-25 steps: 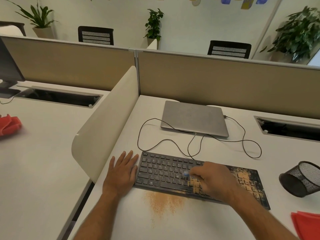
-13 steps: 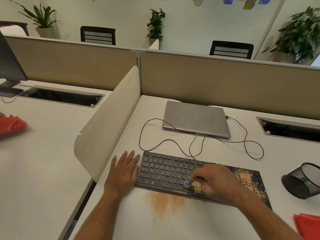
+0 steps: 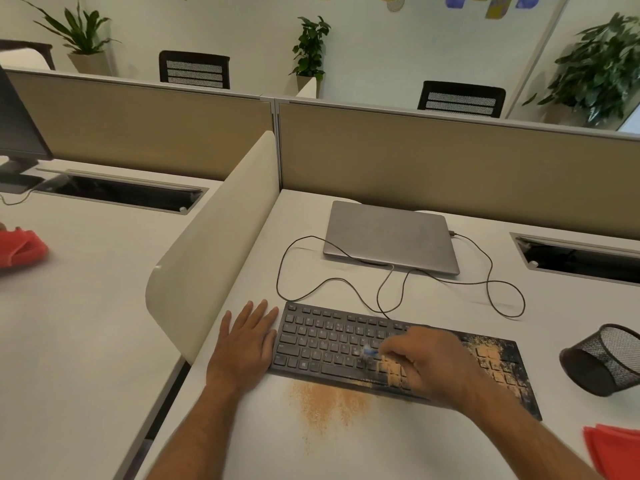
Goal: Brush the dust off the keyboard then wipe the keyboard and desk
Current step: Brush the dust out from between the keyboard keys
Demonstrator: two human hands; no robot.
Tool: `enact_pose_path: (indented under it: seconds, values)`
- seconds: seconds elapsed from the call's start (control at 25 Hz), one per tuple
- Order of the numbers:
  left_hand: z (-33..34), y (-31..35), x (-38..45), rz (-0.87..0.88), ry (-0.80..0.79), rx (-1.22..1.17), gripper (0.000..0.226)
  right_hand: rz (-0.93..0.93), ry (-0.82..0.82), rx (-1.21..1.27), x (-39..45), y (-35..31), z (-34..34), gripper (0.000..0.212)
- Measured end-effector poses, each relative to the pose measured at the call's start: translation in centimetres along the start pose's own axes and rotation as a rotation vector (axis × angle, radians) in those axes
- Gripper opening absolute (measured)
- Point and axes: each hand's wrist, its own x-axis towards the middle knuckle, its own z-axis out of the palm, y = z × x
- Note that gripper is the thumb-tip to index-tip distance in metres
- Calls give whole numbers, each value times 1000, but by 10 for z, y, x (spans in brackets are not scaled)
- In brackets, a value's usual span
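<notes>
Blue brush [image 3: 370, 351] blurred, mostly hidden in gripping right hand [image 3: 427, 367]; left hand [image 3: 247, 344] flat.

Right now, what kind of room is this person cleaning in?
It looks like an open office. Tan divider panels split the white desks into workstations, a closed laptop lies behind a wired keyboard, and mesh-backed office chairs stand past the panels.

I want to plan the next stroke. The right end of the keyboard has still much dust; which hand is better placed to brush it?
The right hand. It holds the small brush on the keyboard, beside the dusty keys. The left hand lies flat at the keyboard's left end, probably steadying it.
</notes>
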Motion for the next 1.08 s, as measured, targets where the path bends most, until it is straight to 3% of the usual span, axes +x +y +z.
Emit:
enact_pose_path:
  seconds: [0.16, 0.32, 0.52, 0.68, 0.84, 0.96, 1.08]
  values:
    - [-1, 1, 0, -3, -4, -2, 71, -29, -62, -19, -9, 0, 11, 18]
    - [-2, 2, 0, -3, -7, -1, 72, 24, 89, 71, -14, 6, -1, 18]
    - [-3, 3, -1, -3, -6, -10, 73, 28, 8, 13, -21, 7, 10, 18]
    - [-3, 3, -1, -1, -6, -9, 73, 78, 63, 39, -16, 10, 3, 22]
    - [-3, 3, -1, 1, -9, -4, 73, 33, -32, -16, -15, 2, 6, 23]
    - [-4, 3, -1, 3, -6, -10, 73, 54, 31, 26, -13, 7, 1, 20]
    - [-3, 2, 0, 7, -4, -11, 72, 62, -21, -57, -10, 2, 0, 31]
